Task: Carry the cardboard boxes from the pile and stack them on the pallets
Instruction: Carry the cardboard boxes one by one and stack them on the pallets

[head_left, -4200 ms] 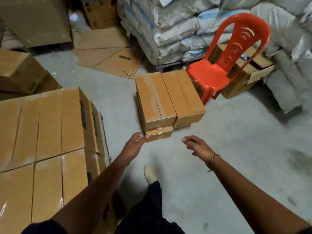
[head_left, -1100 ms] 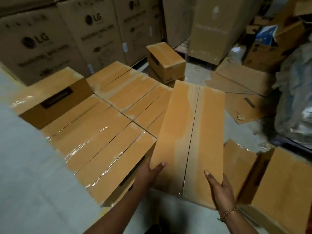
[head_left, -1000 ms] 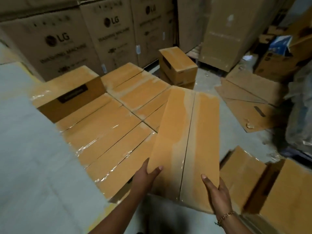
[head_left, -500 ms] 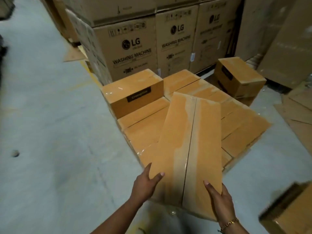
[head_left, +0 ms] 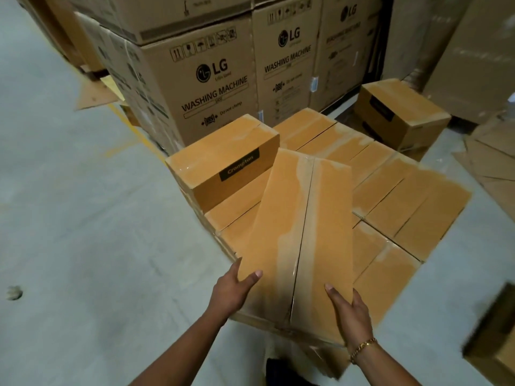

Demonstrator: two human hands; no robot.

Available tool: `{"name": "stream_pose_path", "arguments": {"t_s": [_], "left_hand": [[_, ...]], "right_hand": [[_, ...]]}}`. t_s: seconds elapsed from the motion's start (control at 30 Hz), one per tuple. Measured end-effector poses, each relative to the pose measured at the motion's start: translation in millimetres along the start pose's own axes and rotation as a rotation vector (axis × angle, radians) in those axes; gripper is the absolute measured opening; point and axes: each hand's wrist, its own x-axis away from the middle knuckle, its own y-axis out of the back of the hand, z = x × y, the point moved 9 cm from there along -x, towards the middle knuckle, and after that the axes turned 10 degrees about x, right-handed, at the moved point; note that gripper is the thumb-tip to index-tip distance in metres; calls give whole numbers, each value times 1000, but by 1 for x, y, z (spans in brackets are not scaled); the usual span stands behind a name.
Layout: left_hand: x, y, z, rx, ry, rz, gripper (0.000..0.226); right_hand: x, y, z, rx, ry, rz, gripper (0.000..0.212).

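Left hand (head_left: 231,291), right hand (head_left: 351,310): grip holding box (head_left: 301,232); Crompton box (head_left: 223,154); LG WASHING MACHINE cartons (head_left: 206,82).

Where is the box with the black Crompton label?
The Crompton box sits left of centre in the head view, atop the layer of boxes, before the LG washing machine carton, left of the carried box.
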Motion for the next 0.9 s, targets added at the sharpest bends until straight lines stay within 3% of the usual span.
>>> {"name": "stream_pose_path", "arguments": {"t_s": [0.1,0.23,0.37,0.47,0.67,0.8,0.9], "left_hand": [[-46,17,-10,-10,1,33,114],[-106,35,-33,-27,15,84,92],[-168,56,-46,-48,42,128,110],[-202,69,-60,-40,41,149,90],[-282,96,-80,-14,8,277,74],[-341,116,-78,37,44,384,104],[-386,132,-73,56,63,464,95]], "right_hand": [[-24,-26,16,-13,-34,-38,96],[-58,-63,43,-64,-57,-74,106],[-90,-91,71,-73,-98,-104,93],[-107,-110,93,-77,-110,-115,93],[-134,-164,126,-125,-142,-194,100],[-149,-208,140,-149,-194,-264,93],[-154,-248,148,-182,-269,-315,92]]}}
